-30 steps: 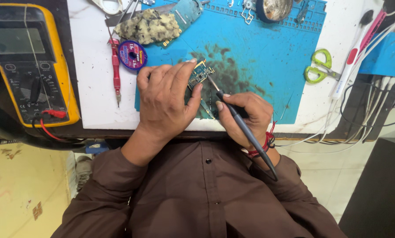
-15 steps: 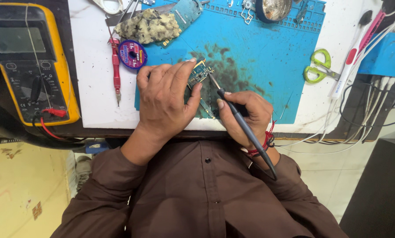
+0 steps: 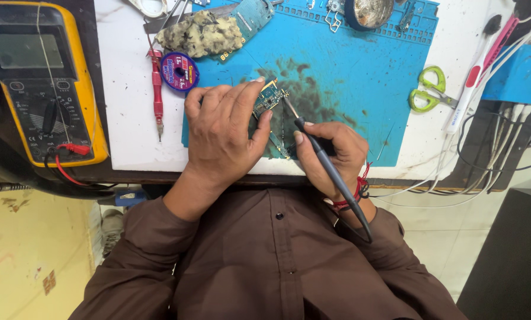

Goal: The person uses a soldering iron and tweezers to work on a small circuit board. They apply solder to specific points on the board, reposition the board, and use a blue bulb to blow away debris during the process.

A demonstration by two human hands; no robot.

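Note:
My left hand (image 3: 222, 131) presses down on a small green circuit board (image 3: 269, 99) that lies on a stained blue work mat (image 3: 342, 65); its fingers cover most of the board. My right hand (image 3: 332, 151) grips a dark soldering iron (image 3: 327, 166) like a pen. The iron's metal tip touches the board's right edge beside my left fingertips. The iron's cable runs back over my right wrist toward my chest.
A yellow multimeter (image 3: 43, 77) with red leads sits at the left. A red screwdriver (image 3: 157, 89), a purple solder-wick spool (image 3: 179, 72), a dirty sponge (image 3: 200, 32) and another board lie behind my hands. Green scissors (image 3: 428, 89), a white-and-pink brush (image 3: 476, 74) and cables occupy the right.
Both hands stay in place on the board. The iron's tip has shifted only slightly along the board's right edge.

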